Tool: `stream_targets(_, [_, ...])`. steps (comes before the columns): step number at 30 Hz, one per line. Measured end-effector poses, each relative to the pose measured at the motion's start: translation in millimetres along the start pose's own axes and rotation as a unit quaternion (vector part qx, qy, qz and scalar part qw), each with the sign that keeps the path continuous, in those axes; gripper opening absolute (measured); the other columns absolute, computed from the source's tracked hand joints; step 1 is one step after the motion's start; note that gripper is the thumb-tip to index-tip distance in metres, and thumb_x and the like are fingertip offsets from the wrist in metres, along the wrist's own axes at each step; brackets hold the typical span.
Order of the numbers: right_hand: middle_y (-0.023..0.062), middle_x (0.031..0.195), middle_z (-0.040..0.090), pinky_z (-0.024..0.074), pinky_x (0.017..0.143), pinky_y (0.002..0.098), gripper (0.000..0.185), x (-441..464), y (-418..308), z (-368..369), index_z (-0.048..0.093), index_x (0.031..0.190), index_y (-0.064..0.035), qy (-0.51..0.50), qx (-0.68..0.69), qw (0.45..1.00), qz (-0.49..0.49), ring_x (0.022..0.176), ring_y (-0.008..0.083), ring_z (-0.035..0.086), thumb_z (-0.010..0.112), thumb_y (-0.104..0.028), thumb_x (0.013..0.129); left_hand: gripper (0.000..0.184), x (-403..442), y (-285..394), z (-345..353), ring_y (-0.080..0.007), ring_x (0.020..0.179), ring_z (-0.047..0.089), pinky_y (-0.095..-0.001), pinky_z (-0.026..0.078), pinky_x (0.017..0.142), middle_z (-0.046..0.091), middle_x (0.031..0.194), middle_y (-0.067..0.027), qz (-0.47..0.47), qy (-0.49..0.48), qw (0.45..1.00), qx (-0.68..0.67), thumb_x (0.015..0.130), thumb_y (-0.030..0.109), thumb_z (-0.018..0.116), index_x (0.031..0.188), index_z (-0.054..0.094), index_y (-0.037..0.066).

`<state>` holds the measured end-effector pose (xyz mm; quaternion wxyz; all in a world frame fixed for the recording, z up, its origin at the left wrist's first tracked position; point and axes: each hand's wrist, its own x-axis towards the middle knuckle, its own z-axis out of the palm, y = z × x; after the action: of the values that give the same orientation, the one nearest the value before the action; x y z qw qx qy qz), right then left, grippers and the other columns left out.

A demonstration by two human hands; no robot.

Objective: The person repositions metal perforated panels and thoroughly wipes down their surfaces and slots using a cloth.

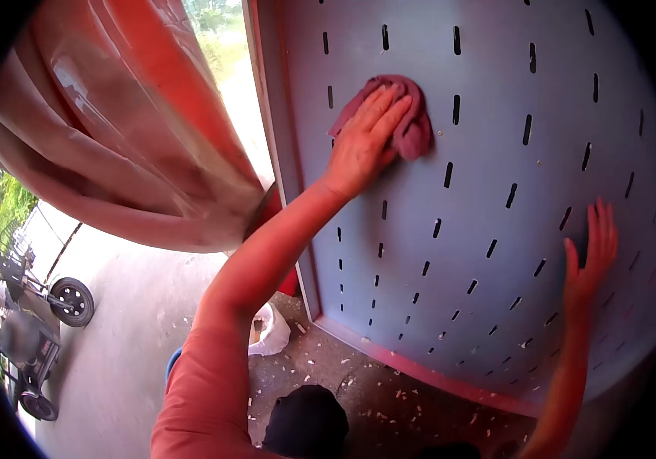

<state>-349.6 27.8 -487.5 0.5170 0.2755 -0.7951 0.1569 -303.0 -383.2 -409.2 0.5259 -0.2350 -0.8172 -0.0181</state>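
A bunched maroon cloth [414, 126] lies against the upper left part of a large grey-blue panel [488, 84] with rows of narrow slots. My left hand [360, 149] is pressed over the cloth, its fingers reaching across the top and holding it to the surface. Lower and to the right, my right hand [592, 245] is at the panel with fingers extended and thumb apart. Nothing shows in that hand. The part of the panel beneath the cloth is hidden.
A draped reddish sheet [137, 130] hangs left of the panel's frame [271, 115]. On the ground stand a white bag-like container [271, 333] and a wheeled machine [37, 329]. Pale scraps [397, 421] litter the floor, near a dark rounded shape [306, 421].
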Motion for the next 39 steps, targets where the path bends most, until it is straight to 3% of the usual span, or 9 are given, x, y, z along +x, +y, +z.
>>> stream_targets(6, [0.008, 0.151, 0.041, 0.0197, 0.116, 0.0536, 0.051, 10.0, 26.2, 15.4, 0.046, 0.141, -0.0106, 0.043, -0.057, 0.995, -0.071, 0.143, 0.0293, 0.032, 0.059, -0.013, 0.092, 0.057, 130.0, -43.9, -2.9, -0.04, 0.121, 0.052, -0.0406, 0.045, 0.1, 0.053, 0.136, -0.0189, -0.114, 0.166, 0.979, 0.035, 0.079, 0.016, 0.072, 0.131, 0.052, 0.004])
stream_targets(13, [0.0092, 0.149, 0.043, 0.0223, 0.113, 0.0551, 0.051, 5.4, 28.8, 22.1, 0.049, 0.139, -0.0101, 0.058, -0.066, 0.994, -0.064, 0.141, 0.032, 0.037, 0.061, -0.015, 0.09, 0.076, -57.8, 44.9, 22.8, -0.0363, 0.134, 0.043, -0.0442, 0.039, 0.109, 0.044, 0.145, -0.0173, -0.052, -0.025, 0.998, -0.001, 0.065, -0.002, 0.076, 0.136, 0.05, 0.006])
stream_targets(18, [0.0091, 0.149, 0.044, 0.0214, 0.114, 0.0545, 0.05, 4.8, 18.4, 21.2, 0.049, 0.139, -0.0102, 0.059, -0.052, 0.996, -0.052, 0.14, 0.0317, 0.037, 0.06, -0.015, 0.09, 0.058, 76.6, -38.7, 0.6, -0.0397, 0.121, 0.053, -0.0413, 0.047, 0.099, 0.055, 0.133, -0.02, -0.048, 0.103, 0.992, 0.062, 0.08, 0.02, 0.074, 0.132, 0.053, 0.008])
stream_targets(20, [0.0089, 0.149, 0.044, 0.021, 0.114, 0.0538, 0.05, 3.4, 20.4, 24.7, 0.049, 0.139, -0.0104, 0.059, -0.05, 0.996, -0.045, 0.14, 0.0312, 0.037, 0.06, -0.014, 0.09, 0.058, 142.0, -49.2, -26.0, -0.0405, 0.105, 0.062, -0.0423, 0.05, 0.09, 0.064, 0.117, -0.022, -0.265, 0.037, 0.962, 0.053, 0.082, 0.041, 0.073, 0.125, 0.057, 0.005])
stream_targets(21, [0.0088, 0.149, 0.044, 0.0208, 0.114, 0.0534, 0.05, 3.1, 22.4, 27.1, 0.049, 0.139, -0.0105, 0.063, -0.048, 0.996, -0.041, 0.14, 0.031, 0.038, 0.06, -0.014, 0.09, 0.039, 154.2, -51.4, -23.0, -0.0372, 0.099, 0.064, -0.0405, 0.051, 0.088, 0.047, 0.139, -0.0222, -0.149, 0.13, 0.98, 0.029, 0.087, 0.029, 0.068, 0.115, 0.062, 0.003])
stream_targets(30, [0.0074, 0.15, 0.043, 0.0193, 0.115, 0.052, 0.049, 4.8, 24.9, 28.7, 0.048, 0.14, -0.0109, 0.079, -0.054, 0.993, -0.072, 0.142, 0.0282, 0.035, 0.058, -0.013, 0.093, 0.072, -144.4, 47.3, 54.4, -0.0404, 0.135, 0.041, -0.0481, 0.033, 0.112, 0.044, 0.144, -0.0212, -0.129, 0.035, 0.991, 0.01, 0.072, 0.016, 0.078, 0.136, 0.05, 0.003])
stream_targets(33, [0.0072, 0.15, 0.044, 0.0196, 0.115, 0.0523, 0.048, 3.9, 28.1, 30.4, 0.048, 0.14, -0.0117, 0.079, -0.057, 0.992, -0.079, 0.142, 0.0279, 0.035, 0.057, -0.013, 0.093, 0.069, -108.2, 5.9, 23.7, -0.0408, 0.133, 0.043, -0.0468, 0.034, 0.111, 0.045, 0.143, -0.022, -0.135, 0.04, 0.989, 0.048, 0.075, 0.014, 0.074, 0.138, 0.048, 0.005])
stream_targets(37, [0.0067, 0.15, 0.044, 0.0208, 0.114, 0.0523, 0.048, 5.6, 27.3, 33.0, 0.048, 0.141, -0.0128, 0.085, -0.053, 0.992, -0.082, 0.142, 0.0277, 0.036, 0.058, -0.014, 0.094, 0.055, 4.2, -66.1, -29.3, -0.0409, 0.121, 0.051, -0.0424, 0.041, 0.102, 0.053, 0.133, -0.0228, -0.437, 0.109, 0.889, -0.086, 0.089, 0.028, 0.066, 0.134, 0.048, 0.001])
stream_targets(39, [0.0062, 0.15, 0.044, 0.0215, 0.114, 0.0521, 0.047, 5.2, 28.2, 30.4, 0.048, 0.141, -0.0134, 0.085, -0.057, 0.991, -0.081, 0.142, 0.0272, 0.036, 0.058, -0.015, 0.094, 0.058, -21.9, -70.3, 2.5, -0.0412, 0.125, 0.048, -0.0422, 0.04, 0.104, 0.05, 0.136, -0.0236, -0.286, 0.202, 0.936, 0.035, 0.089, 0.028, 0.066, 0.136, 0.046, 0.001])
